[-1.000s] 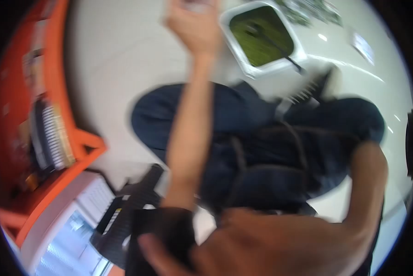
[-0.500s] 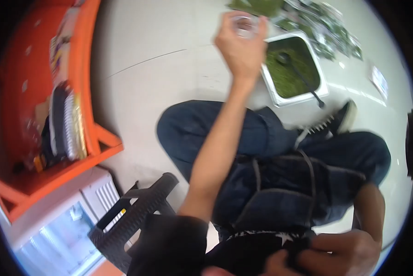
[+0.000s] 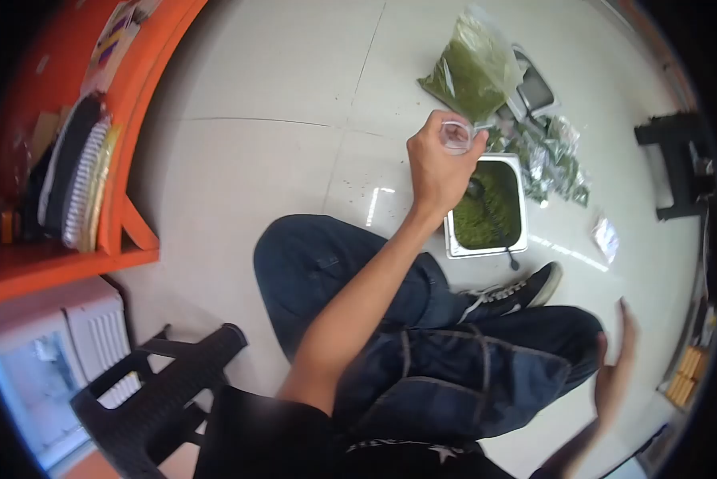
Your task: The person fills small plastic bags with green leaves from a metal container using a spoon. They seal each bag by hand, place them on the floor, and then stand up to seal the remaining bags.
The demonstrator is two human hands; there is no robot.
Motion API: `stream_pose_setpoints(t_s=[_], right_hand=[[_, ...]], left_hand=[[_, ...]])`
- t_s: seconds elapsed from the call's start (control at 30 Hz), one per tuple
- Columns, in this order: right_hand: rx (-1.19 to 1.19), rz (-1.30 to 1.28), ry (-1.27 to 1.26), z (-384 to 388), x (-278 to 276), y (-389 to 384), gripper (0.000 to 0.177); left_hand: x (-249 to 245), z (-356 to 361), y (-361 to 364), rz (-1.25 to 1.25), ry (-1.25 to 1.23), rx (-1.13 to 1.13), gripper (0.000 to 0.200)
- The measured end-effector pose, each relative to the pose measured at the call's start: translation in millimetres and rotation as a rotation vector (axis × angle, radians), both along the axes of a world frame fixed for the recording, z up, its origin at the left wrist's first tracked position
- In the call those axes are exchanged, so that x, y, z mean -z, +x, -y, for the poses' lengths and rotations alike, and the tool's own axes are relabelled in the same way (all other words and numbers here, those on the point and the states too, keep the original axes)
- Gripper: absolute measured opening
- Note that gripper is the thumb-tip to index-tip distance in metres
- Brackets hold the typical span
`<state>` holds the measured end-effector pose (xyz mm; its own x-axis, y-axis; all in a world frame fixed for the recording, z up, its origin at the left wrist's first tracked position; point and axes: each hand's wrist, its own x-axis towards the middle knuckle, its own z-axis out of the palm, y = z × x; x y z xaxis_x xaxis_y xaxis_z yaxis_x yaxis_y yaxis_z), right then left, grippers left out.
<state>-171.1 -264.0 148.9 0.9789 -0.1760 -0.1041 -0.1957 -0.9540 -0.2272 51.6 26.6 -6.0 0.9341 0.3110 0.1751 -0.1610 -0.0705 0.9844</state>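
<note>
My left hand (image 3: 436, 172) reaches out beyond my knees, its fingers wrapped round a small clear cup (image 3: 456, 137). It is above the corner of a white-rimmed metal pan (image 3: 451, 239) of green shredded leaf (image 3: 486, 211). A dark spoon (image 3: 494, 209) lies in the pan, its handle over the near rim. Just past the cup, a large clear bag (image 3: 478, 72) of the same green stuff is on the floor. My right hand (image 3: 614, 359), slightly blurred, is off to the right beside my knee, fingers stretched out and holding nothing.
Several small green-filled packets (image 3: 546, 156) lie behind the pan, near another metal pan (image 3: 536, 84). A pale packet (image 3: 605, 238) is farther right. An orange shelf (image 3: 135, 215) and a black stool (image 3: 159, 383) stand left, a black stand (image 3: 677, 164) right.
My right hand has moved from near my chest out to the right, with its fingers extended. My left hand still holds the cup. The view has shifted, bringing the large bag into sight.
</note>
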Motion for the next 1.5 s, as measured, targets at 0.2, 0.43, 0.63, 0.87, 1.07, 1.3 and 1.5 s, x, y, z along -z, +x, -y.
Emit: stream_pose_setpoints(t_s=[0.2,0.43,0.63,0.87,1.07,1.3,1.5], right_hand=[[-0.162,-0.008,-0.579,-29,31,-29,0.036],[-0.443,-0.031,0.210,-86,55,119,0.025],[-0.696,-0.094,-0.082,-84,171,160,0.029],[-0.507,-0.129,0.044,-73,160,167,0.017],[-0.643,-0.172,-0.076,-76,170,160,0.020],[-0.574,-0.147,0.017,-72,116,160,0.015],[-0.731,-0.242,-0.015,-67,86,137,0.024]], left_hand=[[13,-9,2,-0.136,-0.152,-0.009,0.032],[14,-22,-2,-0.349,-0.230,0.105,0.039],[22,-28,-3,-0.600,-0.244,0.199,0.031],[34,-15,-1,-0.677,-0.315,0.330,0.039],[29,-20,-3,-0.727,-0.322,0.297,0.038],[33,-21,-3,-0.731,-0.337,0.314,0.037],[22,-21,-5,-0.740,-0.325,0.299,0.040]])
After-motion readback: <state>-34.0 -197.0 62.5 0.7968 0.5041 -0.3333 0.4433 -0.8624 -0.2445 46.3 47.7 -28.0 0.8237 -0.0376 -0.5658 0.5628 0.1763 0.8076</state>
